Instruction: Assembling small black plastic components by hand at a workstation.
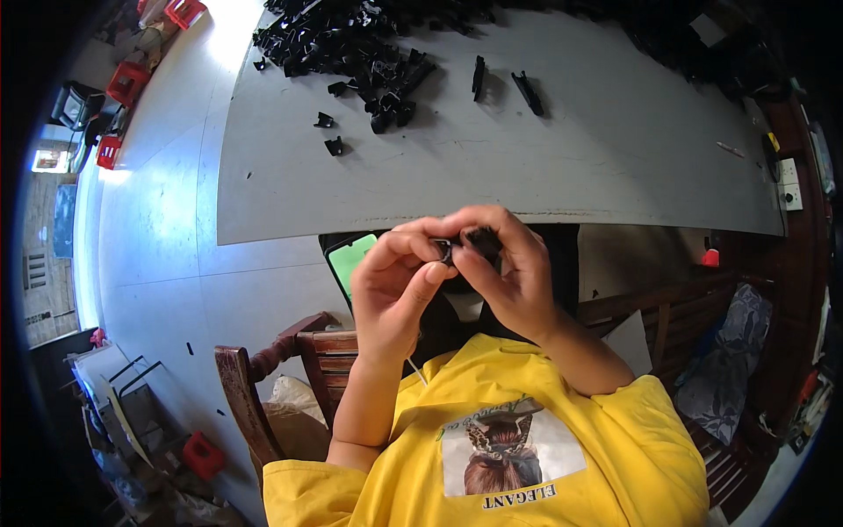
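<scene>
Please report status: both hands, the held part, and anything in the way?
Left hand, right hand: close together, both gripping small black part. Part partly hidden. Black pieces piled farther up grey table, away from hands.

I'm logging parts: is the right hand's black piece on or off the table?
Off: the right hand holds the black piece, close to the table.

A broad grey table [562,167] stands over a pale, smooth floor [158,228] crossed by thin straight joints. Left of the table, white light [230,35] glares off the floor, with a bluish cast, and red crates [128,82] sit farther out. On the table's near side, dark red-brown wooden seating [325,351] shows to both left and right, its slats plain to see. Just right of the table, white electrical sockets [791,184] adjoin dark brown woodwork [777,127].
</scene>
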### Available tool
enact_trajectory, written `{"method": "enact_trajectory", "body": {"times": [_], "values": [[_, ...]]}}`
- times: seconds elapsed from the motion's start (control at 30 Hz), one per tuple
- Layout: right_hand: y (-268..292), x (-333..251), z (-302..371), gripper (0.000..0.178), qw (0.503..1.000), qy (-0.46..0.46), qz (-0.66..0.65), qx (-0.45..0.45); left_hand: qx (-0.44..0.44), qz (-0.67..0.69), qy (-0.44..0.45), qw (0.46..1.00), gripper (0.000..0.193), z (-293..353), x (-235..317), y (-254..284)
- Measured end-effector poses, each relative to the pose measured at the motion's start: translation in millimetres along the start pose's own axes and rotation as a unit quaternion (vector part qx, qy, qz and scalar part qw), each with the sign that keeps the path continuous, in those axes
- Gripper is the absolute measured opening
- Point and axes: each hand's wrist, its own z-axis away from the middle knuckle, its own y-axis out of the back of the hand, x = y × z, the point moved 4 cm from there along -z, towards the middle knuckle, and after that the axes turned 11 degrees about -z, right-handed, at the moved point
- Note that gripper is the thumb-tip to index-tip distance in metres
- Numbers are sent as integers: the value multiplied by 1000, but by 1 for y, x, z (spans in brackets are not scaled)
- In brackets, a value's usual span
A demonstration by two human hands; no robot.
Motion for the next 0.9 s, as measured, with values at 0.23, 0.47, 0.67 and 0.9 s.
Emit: {"method": "enact_trajectory", "body": {"times": [0.23, 0.47, 0.67, 0.9], "values": [[21, -43, -1, 26, 921, 170, 329, -119, -29, -378, -150, 913, 20, 5, 39, 5], [15, -56, 2, 35, 876, 159, 417, -184, -39, -420, -178, 889, 22, 6, 48, -7], [15, -49, 3, 32, 881, 176, 394, -192, -101, -465, -229, 849, 26, 6, 47, -10], [-11, -30, 28, 13, 892, 220, 294, -264, -157, -112, 8, 981, 66, 14, 22, -25]]}}
